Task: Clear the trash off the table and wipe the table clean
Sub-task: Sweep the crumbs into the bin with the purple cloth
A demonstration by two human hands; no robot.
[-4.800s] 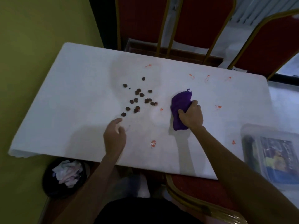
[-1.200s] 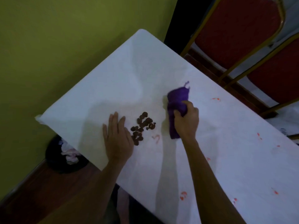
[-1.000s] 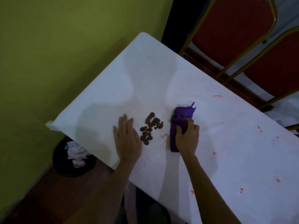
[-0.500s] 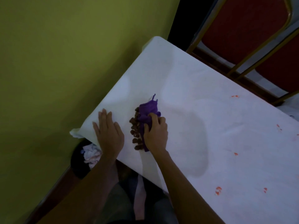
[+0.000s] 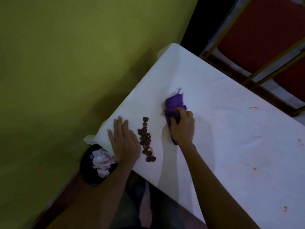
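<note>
Forearms reach in over the near edge of the table (image 5: 222, 138); the left hand (image 5: 123, 142) lies flat by the near left corner, fingers straight and close together, holding nothing. Brown scraps (image 5: 146, 138), small and dark, sit in a ragged line just beside it, running toward the near edge. Beyond them the right hand (image 5: 182, 128) presses a bunched purple cloth (image 5: 174, 106) onto the tabletop, fingers curled round it

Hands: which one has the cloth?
The right hand grips the purple cloth; the left hand lies flat and empty on the white table, across the brown scraps from it.
</note>
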